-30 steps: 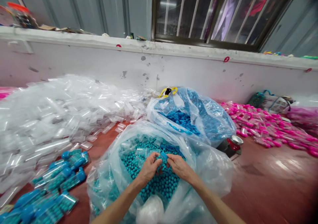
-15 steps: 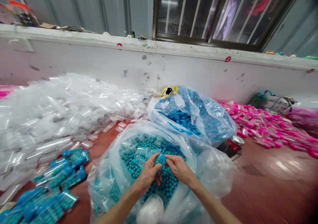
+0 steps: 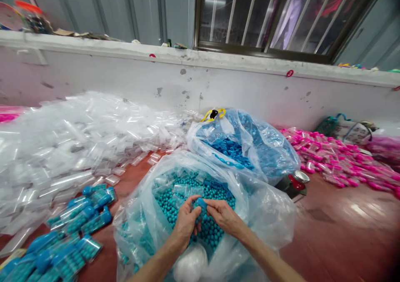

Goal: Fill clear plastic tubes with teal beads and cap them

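Note:
My left hand and my right hand meet over an open clear plastic bag of teal beads. Between them is a small container with a blue cap. The fingers of my left hand wrap round its body, while my right fingertips pinch the cap's right side. Much of the container is hidden by my fingers. Several clear empty containers lie on the beads just beyond my hands.
A bag of blue pieces stands behind. Clear containers are heaped at left, with bead-filled, blue-capped ones nearer. Pink-capped ones lie at right, past a red jar with a metal lid.
The blue cap has turned and now sits more upright between my hands. My right fingers have shifted slightly down and left. The whole view has moved a little.

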